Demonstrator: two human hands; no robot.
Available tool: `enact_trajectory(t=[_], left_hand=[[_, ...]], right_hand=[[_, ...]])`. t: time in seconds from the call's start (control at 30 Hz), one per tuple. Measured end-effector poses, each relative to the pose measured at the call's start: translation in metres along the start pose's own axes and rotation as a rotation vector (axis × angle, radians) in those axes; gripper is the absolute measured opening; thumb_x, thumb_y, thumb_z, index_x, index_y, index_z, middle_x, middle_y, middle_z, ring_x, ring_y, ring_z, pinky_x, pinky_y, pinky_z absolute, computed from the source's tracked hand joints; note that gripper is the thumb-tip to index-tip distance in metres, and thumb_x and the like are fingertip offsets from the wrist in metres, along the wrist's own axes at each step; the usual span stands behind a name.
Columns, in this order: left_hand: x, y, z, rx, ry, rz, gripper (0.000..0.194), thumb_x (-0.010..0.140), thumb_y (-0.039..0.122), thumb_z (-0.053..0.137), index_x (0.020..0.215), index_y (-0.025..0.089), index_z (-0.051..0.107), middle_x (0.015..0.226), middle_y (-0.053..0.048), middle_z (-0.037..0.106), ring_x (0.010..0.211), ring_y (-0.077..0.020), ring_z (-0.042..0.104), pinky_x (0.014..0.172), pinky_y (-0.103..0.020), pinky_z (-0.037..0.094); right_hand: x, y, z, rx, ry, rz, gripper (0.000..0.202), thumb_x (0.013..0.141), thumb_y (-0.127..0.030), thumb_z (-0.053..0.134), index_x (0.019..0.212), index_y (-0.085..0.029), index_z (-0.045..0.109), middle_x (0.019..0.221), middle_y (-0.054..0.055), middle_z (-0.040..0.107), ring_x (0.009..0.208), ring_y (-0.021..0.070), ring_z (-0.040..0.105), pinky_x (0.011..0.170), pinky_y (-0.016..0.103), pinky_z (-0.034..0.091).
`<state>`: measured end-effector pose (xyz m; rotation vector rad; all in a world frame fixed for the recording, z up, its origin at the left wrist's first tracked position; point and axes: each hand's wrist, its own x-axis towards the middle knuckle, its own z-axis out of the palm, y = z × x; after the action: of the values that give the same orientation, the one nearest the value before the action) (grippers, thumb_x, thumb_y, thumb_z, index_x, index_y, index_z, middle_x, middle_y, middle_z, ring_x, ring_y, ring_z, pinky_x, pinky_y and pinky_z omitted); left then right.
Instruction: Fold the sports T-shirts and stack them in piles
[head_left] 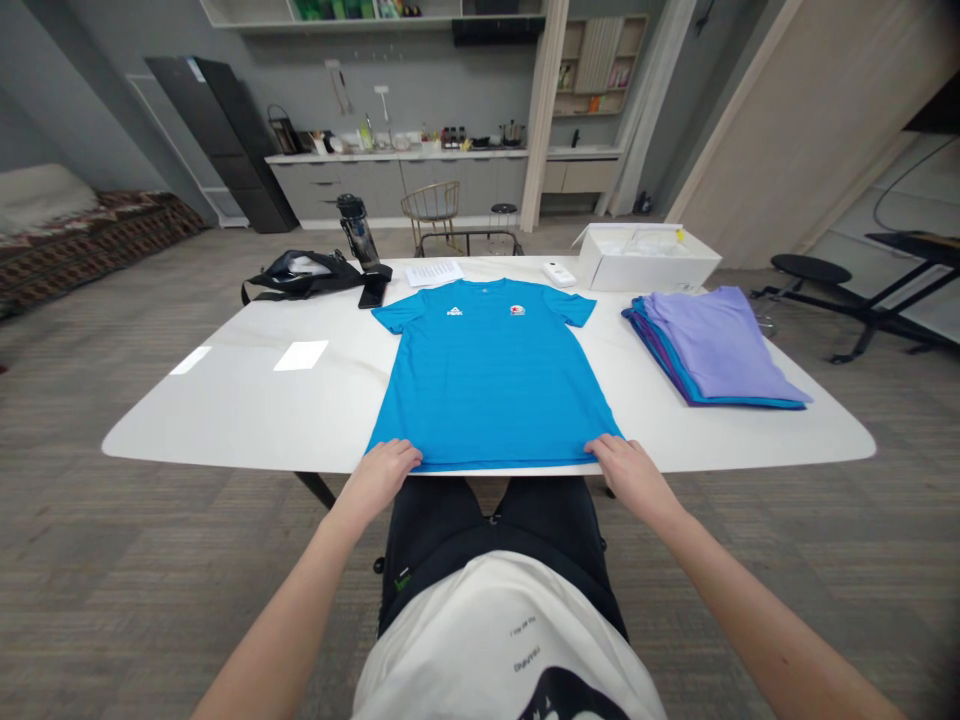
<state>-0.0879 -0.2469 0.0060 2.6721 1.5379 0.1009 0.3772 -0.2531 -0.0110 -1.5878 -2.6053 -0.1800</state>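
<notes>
A blue T-shirt (pixel 491 370) lies spread flat and front up on the white table (pixel 300 430), its collar toward the far side and its hem along the near edge. At the hem's left corner, my left hand (pixel 388 472) has its fingers closed on the fabric. The right corner of the hem is pinched by my right hand (pixel 624 470). Two small prints show on the chest, and both short sleeves point outward.
Folded shirts (pixel 720 345), purple on top, are stacked at the right. Behind them stands a white box (pixel 637 262). A black bag (pixel 300 272), a dark bottle (pixel 358 232), a phone (pixel 373 290), a paper (pixel 435 273) and a small white device (pixel 559 274) lie along the far side.
</notes>
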Motion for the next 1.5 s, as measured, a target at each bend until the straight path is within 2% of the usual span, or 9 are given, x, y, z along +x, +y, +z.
enact_trajectory(t=[0.13,0.23,0.4,0.7,0.9,1.07,1.2,1.33,1.5], left_hand=[[-0.002,0.003,-0.005,-0.075,-0.026,-0.02,0.025,0.105,0.027,0.047,0.102,0.022,0.071,0.099,-0.006,0.071,0.093,-0.023,0.066,0.083,-0.035,0.048],[0.0,0.008,-0.008,-0.209,0.026,-0.037,0.027,0.106,0.034,0.045,0.105,0.024,0.07,0.104,-0.005,0.071,0.098,-0.0211,0.067,0.086,-0.032,0.051],[0.035,0.006,-0.009,-0.256,0.077,-0.033,0.026,0.106,0.035,0.045,0.11,0.026,0.068,0.11,-0.005,0.071,0.101,-0.0197,0.069,0.088,-0.03,0.053],[0.187,-0.028,-0.024,-0.161,0.028,-0.022,0.025,0.103,0.027,0.045,0.111,0.024,0.069,0.111,-0.006,0.071,0.1,-0.0215,0.07,0.083,-0.031,0.052],[0.299,-0.054,-0.02,-0.143,-0.001,-0.002,0.027,0.101,0.028,0.046,0.112,0.025,0.07,0.116,-0.006,0.072,0.101,-0.0222,0.069,0.081,-0.03,0.052],[0.407,-0.067,-0.009,-0.214,0.01,0.018,0.029,0.099,0.028,0.048,0.118,0.023,0.069,0.119,-0.007,0.072,0.107,-0.0232,0.067,0.09,-0.032,0.051],[0.485,-0.061,0.004,-0.261,0.066,0.035,0.032,0.1,0.026,0.047,0.128,0.023,0.064,0.125,-0.008,0.069,0.109,-0.0232,0.066,0.093,-0.034,0.05],[0.532,-0.05,0.019,-0.219,0.079,0.062,0.035,0.102,0.031,0.049,0.135,0.022,0.057,0.132,-0.011,0.064,0.114,-0.0237,0.064,0.093,-0.034,0.051],[0.58,-0.049,0.032,-0.16,0.023,-0.013,0.032,0.104,0.036,0.046,0.132,0.024,0.057,0.131,-0.012,0.067,0.113,-0.0268,0.066,0.095,-0.039,0.05]], right_hand=[[0.002,-0.002,-0.005,0.038,-0.004,0.015,0.026,0.101,-0.013,0.043,0.111,-0.02,0.066,0.104,0.009,0.069,0.098,0.0242,0.063,0.081,0.035,0.037],[0.009,-0.001,-0.009,0.1,0.016,0.056,0.027,0.106,-0.024,0.04,0.11,-0.021,0.066,0.102,0.008,0.07,0.097,0.024,0.066,0.081,0.035,0.04],[0.046,0.01,-0.009,0.233,0.037,0.166,0.029,0.107,-0.033,0.041,0.107,-0.023,0.068,0.102,0.006,0.073,0.089,0.0217,0.068,0.077,0.033,0.045],[0.173,0.064,-0.008,0.375,-0.04,0.274,0.023,0.101,-0.036,0.051,0.103,-0.024,0.072,0.095,0.004,0.075,0.086,0.021,0.068,0.071,0.029,0.042],[0.246,0.133,0.01,0.427,-0.039,0.418,0.022,0.096,-0.034,0.057,0.099,-0.023,0.075,0.092,0.004,0.076,0.08,0.0196,0.067,0.072,0.028,0.042],[0.3,0.189,0.036,0.359,0.022,0.52,0.026,0.098,-0.039,0.057,0.102,-0.02,0.075,0.092,0.007,0.074,0.082,0.0209,0.064,0.072,0.028,0.041],[0.326,0.205,0.053,0.342,0.097,0.424,0.028,0.101,-0.039,0.054,0.113,-0.02,0.071,0.102,0.008,0.07,0.091,0.021,0.062,0.079,0.029,0.043],[0.336,0.212,0.061,0.287,0.029,0.354,0.029,0.104,-0.04,0.05,0.108,-0.02,0.069,0.104,0.01,0.069,0.092,0.0223,0.062,0.078,0.03,0.043],[0.353,0.242,0.064,0.21,-0.077,0.621,0.032,0.105,-0.043,0.045,0.108,-0.021,0.068,0.098,0.012,0.071,0.09,0.0276,0.065,0.077,0.036,0.045]])
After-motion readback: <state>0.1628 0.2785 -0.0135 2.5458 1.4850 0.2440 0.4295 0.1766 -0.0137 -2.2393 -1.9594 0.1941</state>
